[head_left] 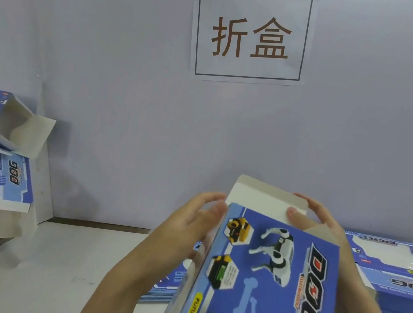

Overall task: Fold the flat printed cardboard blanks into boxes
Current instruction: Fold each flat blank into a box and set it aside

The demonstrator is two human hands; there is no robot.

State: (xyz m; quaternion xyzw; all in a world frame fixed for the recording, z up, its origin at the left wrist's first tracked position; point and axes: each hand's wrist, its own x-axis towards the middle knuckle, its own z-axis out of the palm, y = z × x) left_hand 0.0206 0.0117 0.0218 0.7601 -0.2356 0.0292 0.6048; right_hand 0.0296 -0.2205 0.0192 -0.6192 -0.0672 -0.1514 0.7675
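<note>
Head view: a blue printed box point(269, 281), partly folded into shape, is held up above the near right part of the white worktop point(49, 267). Its long axis runs from the bottom edge of the frame up and away toward the wall, tilted a little to the right at the near end. The broad face turned to the camera shows a white robot dog, a pale blue bone and the word "DOG" running along the length. At the far end a plain white end flap point(263, 201) stands up, with its grey tuck tab bent at the top.

The left hand point(198, 224) lies against the box's left side panel near the far end, fingers fairly straight and blurred; whether it grips or only presses the panel cannot be told. The right hand point(316, 218) is curled round the far right corner, its thumb pressing on the white flap and its fingers behind it.

On the right side of the worktop, behind the held box, lies a stack of flat blanks point(400, 287) with the same blue print. At the left edge stands a pile of folded boxes point(3, 161), flaps open and grey insides showing. On the lilac wall point(120, 63) hangs a paper sign point(251, 35) with two brown characters in a frame.
</note>
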